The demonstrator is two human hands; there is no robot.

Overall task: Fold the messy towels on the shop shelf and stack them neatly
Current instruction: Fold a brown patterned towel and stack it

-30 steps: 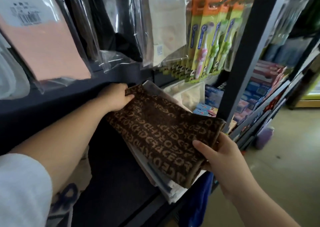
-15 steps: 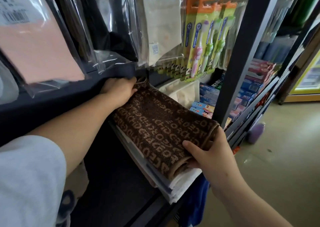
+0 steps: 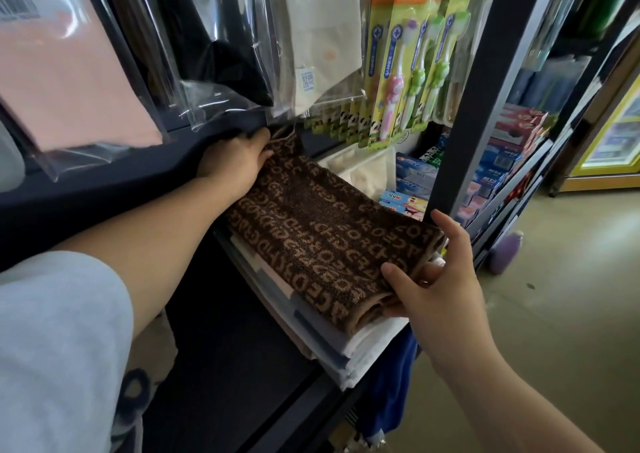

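A folded brown towel with tan letters (image 3: 322,234) lies on top of a stack of folded white and blue towels (image 3: 332,341) on the dark shelf (image 3: 221,366). My left hand (image 3: 235,161) holds the towel's far end, tucked under the shelf above. My right hand (image 3: 436,279) grips the near folded end, thumb on top and fingers beneath. The stack's front corner sticks out past the shelf's edge.
Bagged goods hang above: a pink cloth (image 3: 69,71), a cream cloth (image 3: 322,30), toothbrush cards (image 3: 412,57). A black upright post (image 3: 485,89) stands right of the stack. Toothpaste boxes (image 3: 412,182) and a white bin (image 3: 367,168) sit behind. A blue cloth (image 3: 391,390) hangs below.
Both hands have pushed the brown towel further back onto the stack, under the upper shelf. Its near end now lies folded and lower on the pile.
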